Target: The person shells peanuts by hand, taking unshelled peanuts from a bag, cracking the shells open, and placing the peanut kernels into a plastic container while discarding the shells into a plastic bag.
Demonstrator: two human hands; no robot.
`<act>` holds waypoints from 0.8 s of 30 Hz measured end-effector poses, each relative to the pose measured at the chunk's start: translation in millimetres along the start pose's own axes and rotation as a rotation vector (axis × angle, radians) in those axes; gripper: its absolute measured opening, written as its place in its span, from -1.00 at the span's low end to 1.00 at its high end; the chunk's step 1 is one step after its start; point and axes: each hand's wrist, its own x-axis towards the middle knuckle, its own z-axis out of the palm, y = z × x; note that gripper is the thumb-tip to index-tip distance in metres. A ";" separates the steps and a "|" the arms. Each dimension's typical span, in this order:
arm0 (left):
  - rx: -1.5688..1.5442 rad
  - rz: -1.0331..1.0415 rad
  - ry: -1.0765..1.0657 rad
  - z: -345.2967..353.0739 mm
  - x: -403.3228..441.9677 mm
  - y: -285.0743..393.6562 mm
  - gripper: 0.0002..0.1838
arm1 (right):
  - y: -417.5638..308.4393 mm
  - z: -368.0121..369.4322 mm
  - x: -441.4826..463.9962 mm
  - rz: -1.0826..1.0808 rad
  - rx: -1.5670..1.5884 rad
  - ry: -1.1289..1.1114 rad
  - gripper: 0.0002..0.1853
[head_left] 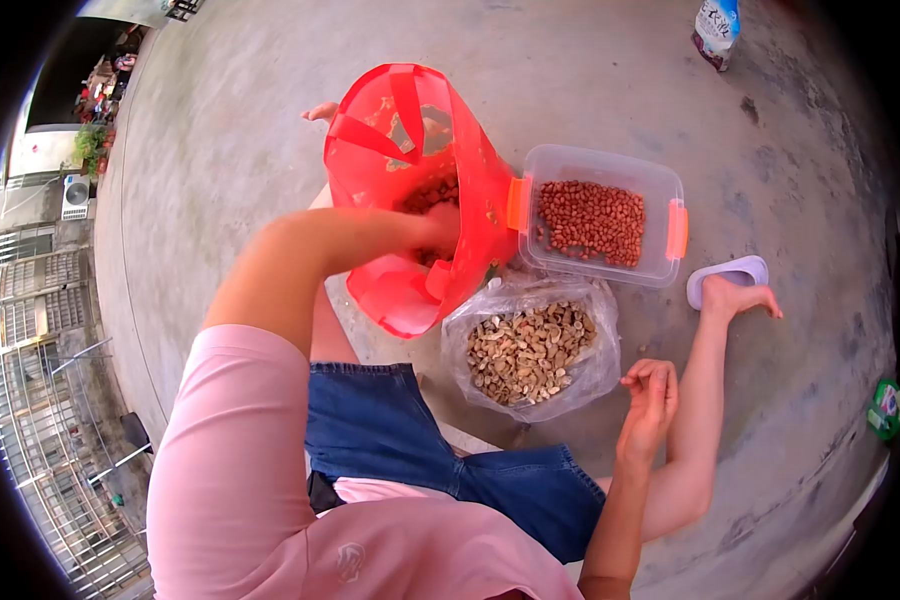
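Observation:
My left hand (438,228) reaches into a red bag (485,180) with loop handles; its fingers are hidden among reddish-brown nuts (432,192) inside. My right hand (652,395) is raised over my knee, fingers curled and pressed together; whatever they may hold is too small to tell. Beside the bag stands a clear plastic box (660,180) with orange latches, partly filled with reddish kernels (592,222). Nearer to me, a clear plastic bag (602,345) lies open around a heap of pale brown shells (530,350).
Bare feet flank the work, one in a pale slipper (745,268). A blue and white pouch (717,32) stands at the top right on the concrete floor (240,120). A green package (886,408) lies at the far right. Metal railings (40,400) line the left.

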 end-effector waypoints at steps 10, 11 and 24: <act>-1.281 -0.177 0.203 -194.8 -206.9 99.6 -0.60 | -38.9 64.0 -53.0 -0.187 -0.133 -0.232 -0.78; -1.564 -0.093 0.226 -190.4 -227.4 124.1 -0.61 | -42.7 79.1 -59.8 -0.201 -0.134 -0.281 -0.83; -2.202 0.208 0.356 -73.8 -236.3 230.6 -0.69 | -50.0 159.0 -121.8 -0.717 -0.874 -0.328 -0.68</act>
